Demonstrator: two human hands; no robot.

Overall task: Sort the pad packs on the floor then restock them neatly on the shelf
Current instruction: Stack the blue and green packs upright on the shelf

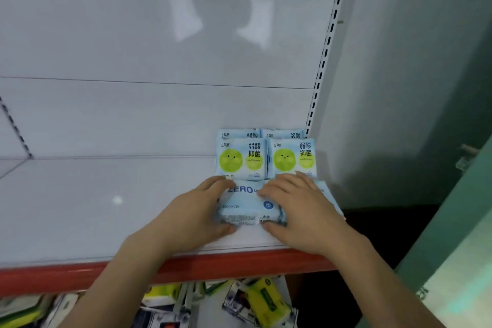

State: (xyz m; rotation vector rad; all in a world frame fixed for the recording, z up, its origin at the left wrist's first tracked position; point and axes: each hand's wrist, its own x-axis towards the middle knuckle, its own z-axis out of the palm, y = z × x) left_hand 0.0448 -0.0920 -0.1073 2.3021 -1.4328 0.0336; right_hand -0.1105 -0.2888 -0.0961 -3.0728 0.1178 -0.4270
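Here the left hand (198,210) and right hand (298,208) each keep a curled grip on the ZERO pack (247,205), lying flat just before the green-face packs (267,158). Shoved carelessly, it might topple them.

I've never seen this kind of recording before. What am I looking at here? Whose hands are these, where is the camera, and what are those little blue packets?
There is no machine here: a person wears a wide-angle camera on the head, so the single picture looks forward and down at their own two bare hands. In front is a white shelf with a red front edge. At its right end stand pad packs with green circles, in two rows. The left hand and the right hand together grip a light blue pack marked ZERO, lying flat on the shelf just in front of those. Another blue pack seems to lie under the right hand. Below the shelf, more packets lie in a jumble, blurred.
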